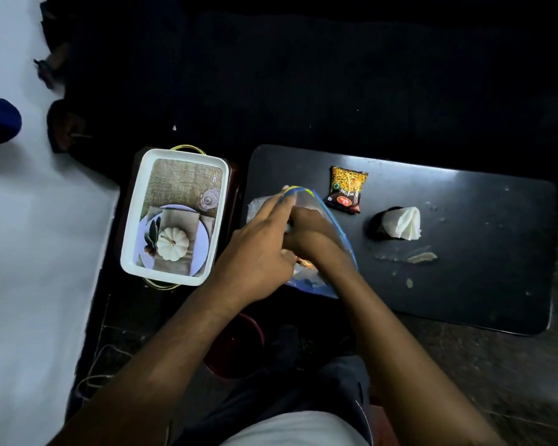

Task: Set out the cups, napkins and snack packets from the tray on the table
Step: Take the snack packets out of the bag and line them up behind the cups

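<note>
A white tray (136,220) with a printed picture of a plate and pumpkin stands left of the black table (464,268). On the table lie a yellow and brown snack packet (347,188) and a dark cup (379,225) with a white napkin (403,223) tucked in it. A clear plastic bag with a blue edge (332,220) lies at the table's left end. My left hand (258,249) holds the bag's rim. My right hand (310,230) is inside the bag, closed on something white that is mostly hidden.
A pale smear and crumbs (419,257) mark the table in front of the cup. A red round stool or bucket (236,346) sits below the table edge near my legs. White floor (29,252) lies to the left, and a dark mat at the back.
</note>
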